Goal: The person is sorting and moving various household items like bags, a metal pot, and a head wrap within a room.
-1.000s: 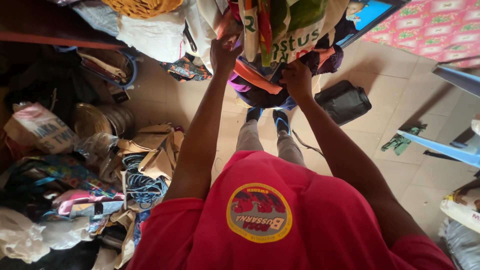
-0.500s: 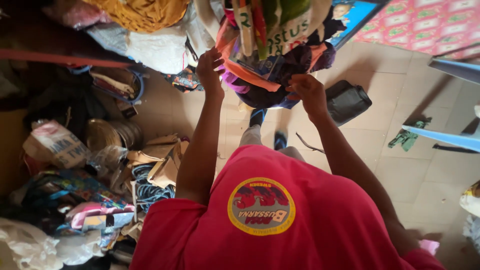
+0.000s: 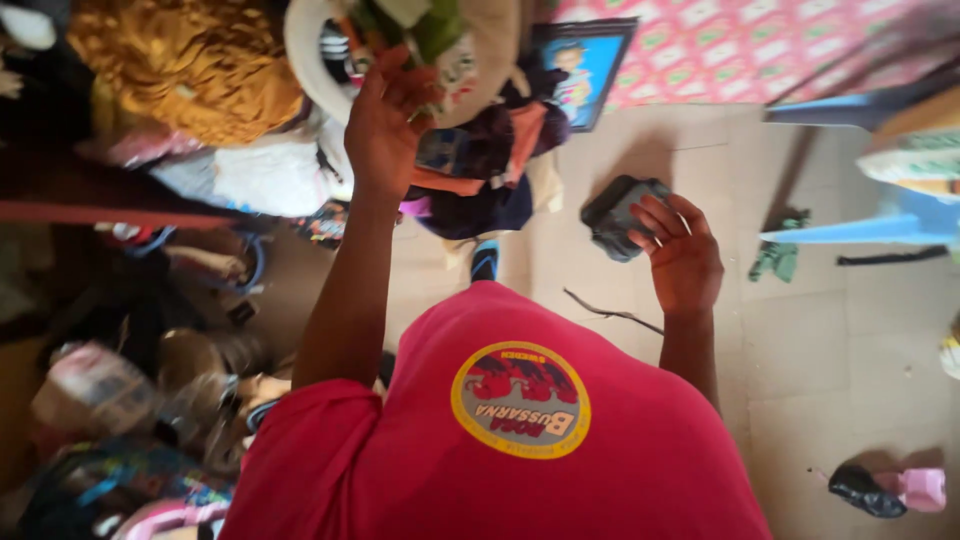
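Note:
My left hand is raised high and grips the underside of a stuffed printed carrier bag with green and white panels. Dark, orange and purple clothes hang out beneath the bag. My right hand hangs free lower down at the right, palm up and fingers spread, holding nothing. It hovers above the tiled floor, next to a black pouch lying there. My red shirt with a round yellow badge fills the bottom of the view.
A mustard cloth bundle and a white sack sit at the upper left. Cluttered bags and metal pots crowd the left. A framed blue picture, a pink patterned cloth, blue plastic furniture and a pink object lie right.
My right hand let go of the clothes bundle and dropped to the right, open. My left hand lifted higher with the bag. The view swung right and blurred.

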